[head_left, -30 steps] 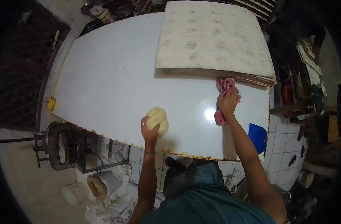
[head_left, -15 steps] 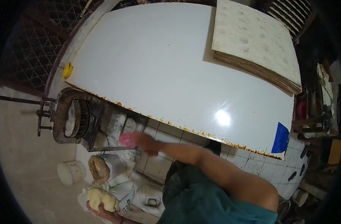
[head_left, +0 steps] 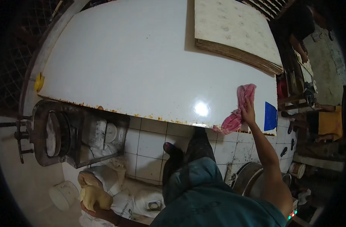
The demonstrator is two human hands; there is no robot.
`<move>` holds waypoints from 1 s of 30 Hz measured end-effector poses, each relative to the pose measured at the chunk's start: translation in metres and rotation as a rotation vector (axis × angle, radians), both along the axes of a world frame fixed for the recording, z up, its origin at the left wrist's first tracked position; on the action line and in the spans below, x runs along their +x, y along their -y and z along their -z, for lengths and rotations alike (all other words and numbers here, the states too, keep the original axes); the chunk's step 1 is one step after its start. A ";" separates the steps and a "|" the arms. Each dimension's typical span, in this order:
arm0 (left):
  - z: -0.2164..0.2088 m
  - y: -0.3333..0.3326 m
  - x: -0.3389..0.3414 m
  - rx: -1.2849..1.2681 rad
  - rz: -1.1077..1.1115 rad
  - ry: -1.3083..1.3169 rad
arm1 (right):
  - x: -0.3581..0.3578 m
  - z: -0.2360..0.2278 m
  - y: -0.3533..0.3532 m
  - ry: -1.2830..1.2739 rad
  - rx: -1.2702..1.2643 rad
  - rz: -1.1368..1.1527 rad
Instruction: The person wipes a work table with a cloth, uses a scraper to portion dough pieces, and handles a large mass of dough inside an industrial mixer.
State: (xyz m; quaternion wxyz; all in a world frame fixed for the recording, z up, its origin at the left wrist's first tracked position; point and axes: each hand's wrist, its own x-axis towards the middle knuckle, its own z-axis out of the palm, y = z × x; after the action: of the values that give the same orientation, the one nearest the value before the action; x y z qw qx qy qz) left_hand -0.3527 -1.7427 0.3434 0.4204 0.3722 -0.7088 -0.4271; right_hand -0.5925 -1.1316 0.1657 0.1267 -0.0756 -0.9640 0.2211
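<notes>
A pink patterned cloth point(head_left: 245, 92) lies bunched on the white tabletop point(head_left: 123, 64), close to its right end. My right hand point(head_left: 248, 112) grips the middle of it, and one end of the cloth hangs at the near edge. Low on the left, away from the table, my left hand point(head_left: 99, 212) cups a lump of pale yellow dough point(head_left: 94, 196) from below. The fingers of that hand are partly hidden under the dough.
A stack of worn boards point(head_left: 237, 32) covers the far right corner. Blue tape point(head_left: 270, 115) marks the near right corner. At left stands a metal press-like machine point(head_left: 53, 134), with sacks point(head_left: 148, 196) and a white bucket point(head_left: 63, 195) below. People work at right.
My right hand has swung from beside the machine at left to the table's right end, carrying the cloth, now spread longer. My left hand still holds the dough. The view has shifted.
</notes>
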 end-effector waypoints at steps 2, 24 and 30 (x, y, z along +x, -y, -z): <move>-0.004 0.004 0.008 -0.072 0.015 0.077 | -0.037 0.043 0.000 -0.267 -0.017 0.084; -0.026 -0.059 -0.138 -0.303 0.477 0.091 | -0.011 -0.103 0.034 0.330 -0.965 -0.048; -0.039 -0.065 -0.196 -0.278 0.585 0.220 | -0.078 0.010 0.042 -0.103 -0.261 0.299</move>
State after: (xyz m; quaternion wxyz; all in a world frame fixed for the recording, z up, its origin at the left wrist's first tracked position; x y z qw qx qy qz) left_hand -0.5486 -1.6779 0.3823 0.2479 0.1361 -0.8780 -0.3862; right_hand -0.6703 -1.1733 0.1555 0.1965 -0.2224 -0.8975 0.3262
